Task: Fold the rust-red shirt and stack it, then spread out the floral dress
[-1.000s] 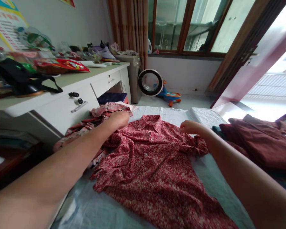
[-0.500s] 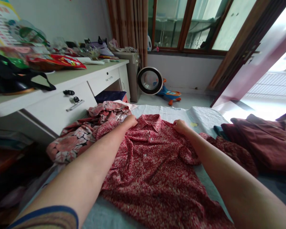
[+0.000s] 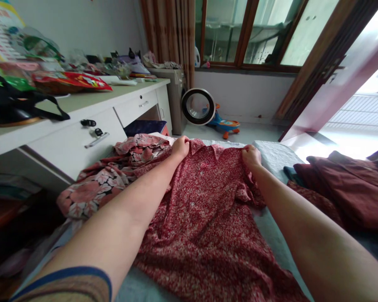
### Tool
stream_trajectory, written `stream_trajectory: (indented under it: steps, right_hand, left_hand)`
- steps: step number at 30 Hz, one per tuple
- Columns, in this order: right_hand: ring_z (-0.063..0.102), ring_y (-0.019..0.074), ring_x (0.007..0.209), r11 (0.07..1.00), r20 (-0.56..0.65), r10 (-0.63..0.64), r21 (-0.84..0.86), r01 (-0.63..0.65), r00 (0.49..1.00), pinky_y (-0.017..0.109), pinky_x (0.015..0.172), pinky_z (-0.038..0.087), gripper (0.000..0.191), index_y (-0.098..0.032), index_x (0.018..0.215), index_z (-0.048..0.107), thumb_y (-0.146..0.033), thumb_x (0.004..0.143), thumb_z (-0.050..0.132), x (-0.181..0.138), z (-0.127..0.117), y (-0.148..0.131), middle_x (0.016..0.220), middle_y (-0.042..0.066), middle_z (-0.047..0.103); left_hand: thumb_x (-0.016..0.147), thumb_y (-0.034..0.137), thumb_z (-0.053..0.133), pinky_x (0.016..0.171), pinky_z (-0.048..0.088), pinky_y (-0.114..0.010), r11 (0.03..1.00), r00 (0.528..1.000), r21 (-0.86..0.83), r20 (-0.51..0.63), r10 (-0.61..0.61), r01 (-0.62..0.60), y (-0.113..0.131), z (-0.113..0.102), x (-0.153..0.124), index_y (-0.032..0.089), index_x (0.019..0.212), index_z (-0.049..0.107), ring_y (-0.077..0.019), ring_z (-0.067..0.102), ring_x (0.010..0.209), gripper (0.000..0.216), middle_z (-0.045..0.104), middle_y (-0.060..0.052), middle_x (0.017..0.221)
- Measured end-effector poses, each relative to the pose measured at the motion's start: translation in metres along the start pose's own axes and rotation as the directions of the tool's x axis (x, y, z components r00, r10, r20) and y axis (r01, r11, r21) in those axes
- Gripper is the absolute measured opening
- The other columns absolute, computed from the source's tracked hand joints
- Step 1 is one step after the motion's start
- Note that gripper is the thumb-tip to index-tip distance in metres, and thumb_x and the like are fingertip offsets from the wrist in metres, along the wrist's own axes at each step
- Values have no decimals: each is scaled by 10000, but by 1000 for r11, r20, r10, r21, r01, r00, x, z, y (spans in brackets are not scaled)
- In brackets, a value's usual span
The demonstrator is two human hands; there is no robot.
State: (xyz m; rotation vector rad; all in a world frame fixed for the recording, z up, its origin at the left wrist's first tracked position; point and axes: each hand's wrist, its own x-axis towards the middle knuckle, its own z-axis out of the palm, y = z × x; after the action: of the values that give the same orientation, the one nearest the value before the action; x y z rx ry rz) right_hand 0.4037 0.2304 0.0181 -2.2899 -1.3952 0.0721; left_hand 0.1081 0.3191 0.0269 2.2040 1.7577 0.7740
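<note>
A red, pale-speckled collared shirt lies front side up on a light blue sheet, its collar away from me and its lower part running towards me. My left hand is closed on the shirt's left shoulder, beside the collar. At the other shoulder, my right hand grips the cloth in the same way. The shoulder line is lifted and stretched between both hands. Small buttons show down the shirt's front. My left forearm hides part of the left sleeve.
To the left lies a heap of pink floral cloth. Folded dark red clothes are stacked on the right. A white desk with cluttered top runs along the left. Beyond stand a washing machine with its round door open and a blue-orange ride-on toy.
Both hands have raised the shirt's shoulders and moved them away from me. My right hand has also shifted right, and the cloth between the hands is tauter.
</note>
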Motion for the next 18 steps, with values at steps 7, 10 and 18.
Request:
stream_trajectory:
  steps: [7,10,18]
  right_hand:
    - [658,255,905,995,190,17,-104,3,982,295,747,479,357,-127,1092,651,-333,807,589,-17,13,13,1017,145,711]
    - [647,280,990,988,221,19,-156,16,975,321,799,477,363,-112,1082,652,-356,828,564,-28,13,17,1092,181,687]
    - [610,366,1106,933,321,77,-357,45,944,456,878,459,441,-133,1088,693,-460,832,543,-56,-16,28,1191,211,658]
  left_hand:
    - [729,235,698,1076,347,-433,969,974,246,221,-47,-9,-19,11,-25,131,1354,487,-356,466,1300,668,528,-215,1369]
    - [705,350,747,1096,298,-521,913,969,391,154,-193,119,-33,1,-33,148,1337,510,-427,348,1376,705,452,-234,1440]
    - [711,454,702,1051,365,-554,857,928,500,246,-280,126,-55,-53,-54,250,1431,434,-410,466,1295,795,451,-163,1478]
